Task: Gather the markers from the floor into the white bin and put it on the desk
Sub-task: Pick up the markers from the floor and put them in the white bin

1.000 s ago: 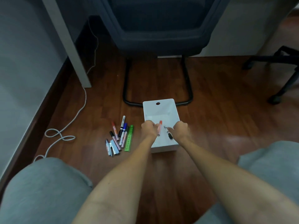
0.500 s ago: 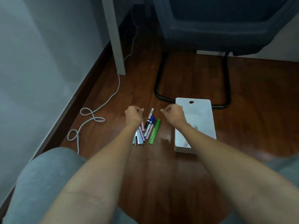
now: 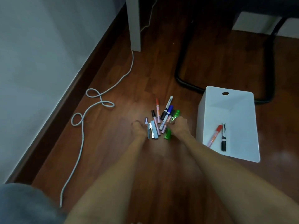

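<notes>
Both hands are down at the pile of markers (image 3: 163, 117) on the wooden floor (image 3: 210, 62), near the centre of the frame. The left hand (image 3: 137, 128) sits at the left edge of the pile, fingers curled beside the grey-blue pens; I cannot tell if it already clamps one. The right hand (image 3: 179, 125) lies over the green marker (image 3: 175, 114) at the right edge — its fingers are bent around it, but a firm grip is not clear.

The white bin (image 3: 247, 102) stands on the floor at the right of the frame, near the pile but apart from it. Inside it lie a red marker (image 3: 215, 135) and a black marker (image 3: 223, 136), side by side. A white cable (image 3: 100, 101) loops at the left, and a white desk leg (image 3: 133, 23) stands at the top.
</notes>
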The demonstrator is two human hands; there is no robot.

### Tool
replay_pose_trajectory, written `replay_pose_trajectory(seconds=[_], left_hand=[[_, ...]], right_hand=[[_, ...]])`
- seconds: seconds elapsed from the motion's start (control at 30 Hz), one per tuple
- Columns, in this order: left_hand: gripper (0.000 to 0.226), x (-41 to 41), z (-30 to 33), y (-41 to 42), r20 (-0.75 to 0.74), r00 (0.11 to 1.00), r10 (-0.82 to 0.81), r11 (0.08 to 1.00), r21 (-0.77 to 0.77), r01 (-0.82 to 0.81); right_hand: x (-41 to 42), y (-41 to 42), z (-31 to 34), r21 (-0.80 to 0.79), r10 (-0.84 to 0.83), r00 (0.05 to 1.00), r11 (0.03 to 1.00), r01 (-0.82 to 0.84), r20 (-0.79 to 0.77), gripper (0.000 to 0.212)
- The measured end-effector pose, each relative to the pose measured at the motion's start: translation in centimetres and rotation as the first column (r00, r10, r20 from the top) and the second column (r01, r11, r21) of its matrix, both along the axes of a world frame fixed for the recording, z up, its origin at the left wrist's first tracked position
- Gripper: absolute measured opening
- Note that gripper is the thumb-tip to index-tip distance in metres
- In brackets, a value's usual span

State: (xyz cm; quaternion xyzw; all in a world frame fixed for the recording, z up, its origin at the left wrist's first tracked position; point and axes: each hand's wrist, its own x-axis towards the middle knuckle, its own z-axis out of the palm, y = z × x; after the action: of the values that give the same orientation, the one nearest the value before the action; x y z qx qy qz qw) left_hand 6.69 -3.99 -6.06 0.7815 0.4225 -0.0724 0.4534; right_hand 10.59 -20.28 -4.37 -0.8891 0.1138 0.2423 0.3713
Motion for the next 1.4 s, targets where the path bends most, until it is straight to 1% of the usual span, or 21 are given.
replay_pose_trajectory(seconds=[0.1,0.2,0.3,0.4,0.47,0.57,0.63,0.73,0.8,0.83,0.9,0.97,1.03,1.1,1.17,1.2,1.3,1.4], left_hand=[[0.028,0.0,-2.3,0.0,-0.062,0.997,-0.044,0.999,0.009,0.044],[0.035,-0.1,-2.2,-0.3,-0.064,0.997,-0.033,0.999,-0.026,0.031],[0.035,0.0,-2.0,-0.4,-0.075,0.997,0.035,0.995,-0.095,-0.042],[0.025,0.3,-2.2,-0.1,-0.062,0.994,0.090,0.977,-0.186,-0.100],[0.021,0.5,-2.9,0.4,-0.074,0.989,0.129,0.951,-0.274,-0.144],[0.022,0.5,-3.3,1.1,-0.127,0.981,0.148,0.907,-0.379,-0.186],[0.026,0.7,-3.7,1.5,-0.135,0.980,0.144,0.894,-0.407,-0.188],[0.027,1.3,-2.7,1.7,-0.126,0.982,0.140,0.896,-0.405,-0.180],[0.025,2.0,-0.8,1.2,-0.087,0.987,0.136,0.907,-0.389,-0.159],[0.027,2.4,0.5,0.9,-0.057,0.989,0.136,0.915,-0.374,-0.148],[0.030,3.5,2.8,0.2,0.015,0.991,0.129,0.937,-0.330,-0.117],[0.024,4.6,5.0,-0.5,0.074,0.991,0.110,0.947,-0.310,-0.082],[0.017,5.9,7.4,-1.5,0.132,0.987,0.089,0.954,-0.296,-0.047],[0.024,7.2,9.2,-2.6,0.176,0.983,0.055,0.963,-0.269,-0.006],[0.020,8.4,11.2,-4.3,0.224,0.975,0.003,0.968,-0.244,0.053],[0.018,9.0,12.2,-5.3,0.244,0.970,-0.024,0.967,-0.242,0.085],[0.024,9.9,15.0,-8.8,0.286,0.953,-0.100,0.954,-0.245,0.174],[0.026,10.5,16.3,-12.3,0.306,0.938,-0.164,0.940,-0.239,0.242]], right_hand=[[-0.3,0.7,-2.3,-0.015,-0.045,0.999,0.999,0.045,-0.011,0.030],[0.1,1.5,-3.5,0.020,-0.138,0.990,0.990,0.139,-0.033,0.031],[0.3,2.2,-3.7,0.040,-0.254,0.965,0.966,0.257,-0.063,0.035],[0.5,2.3,-3.9,0.061,-0.295,0.950,0.951,0.302,-0.103,0.023],[0.5,2.3,-4.0,0.068,-0.309,0.945,0.946,0.318,-0.108,0.031],[0.5,2.3,-3.8,0.089,-0.311,0.945,0.943,0.320,-0.097,0.027],[0.5,2.0,-3.2,0.088,-0.310,0.946,0.944,0.318,-0.093,0.033],[0.7,1.4,-2.1,0.094,-0.273,0.958,0.955,0.280,-0.084,0.027],[1.1,1.1,-0.8,0.087,-0.255,0.966,0.962,0.258,-0.045,0.030],[1.5,1.0,-0.1,0.083,-0.246,0.969,0.965,0.247,-0.025,0.032],[2.6,0.8,1.8,0.074,-0.227,0.974,0.971,0.226,0.014,0.044],[4.1,0.4,3.8,0.058,-0.221,0.973,0.974,0.218,0.060,0.054],[5.3,-0.6,6.1,0.062,-0.210,0.973,0.977,0.204,0.101,0.050],[5.9,-1.9,8.7,0.048,-0.173,0.974,0.985,0.168,0.145,0.041],[6.3,-3.8,10.6,0.035,-0.177,0.965,0.984,0.173,0.191,0.038],[6.5,-4.8,11.6,0.024,-0.185,0.961,0.983,0.184,0.204,0.037],[6.5,-8.3,14.0,-0.009,-0.212,0.948,0.975,0.220,0.238,0.040],[5.6,-11.8,15.2,-0.049,-0.239,0.938,0.965,0.259,0.250,0.041]])
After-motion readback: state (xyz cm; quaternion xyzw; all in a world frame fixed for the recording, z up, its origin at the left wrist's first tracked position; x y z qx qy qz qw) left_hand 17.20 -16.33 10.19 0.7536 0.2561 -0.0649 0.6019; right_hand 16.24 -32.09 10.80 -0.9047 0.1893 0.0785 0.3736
